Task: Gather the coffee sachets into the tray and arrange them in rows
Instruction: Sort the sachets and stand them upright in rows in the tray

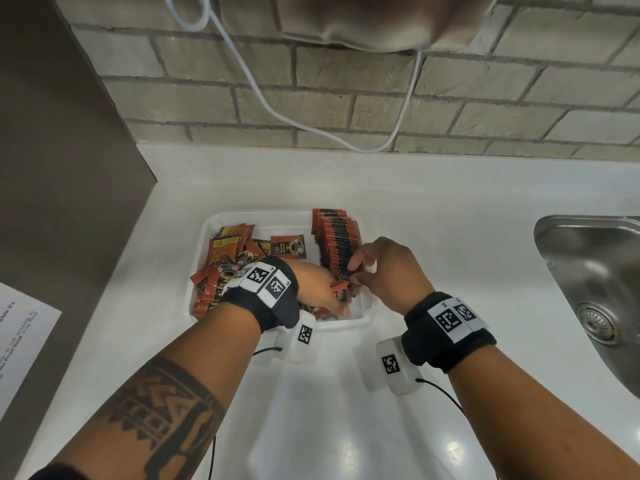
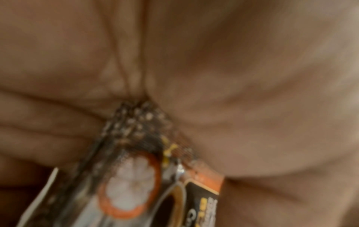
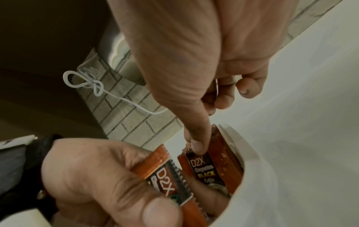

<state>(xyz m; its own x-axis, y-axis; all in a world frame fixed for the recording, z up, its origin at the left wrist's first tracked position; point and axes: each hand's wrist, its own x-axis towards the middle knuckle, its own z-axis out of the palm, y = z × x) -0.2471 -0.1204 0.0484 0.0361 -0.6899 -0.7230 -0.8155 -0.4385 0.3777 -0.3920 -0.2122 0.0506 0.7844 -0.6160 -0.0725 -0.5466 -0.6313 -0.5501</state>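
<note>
A white rectangular plastic tray [image 1: 211, 223] sits on a white bench [image 1: 433, 216]. Along its right side, a row of red-and-black coffee sachets [image 1: 334, 237] stands on edge, running away from the person; loose sachets [image 1: 230, 251] lie jumbled at the left. Only the right wrist view shows the grips: the left hand [image 3: 93, 176] pinches a sachet [image 3: 165, 173] between thumb and fingers, long axis tilted up-left, while the right hand [image 3: 194, 53] pinches the nearest upright sachet [image 3: 202, 167] at its top edge. The left wrist view is blurred, showing only palm and wrapper.
</note>
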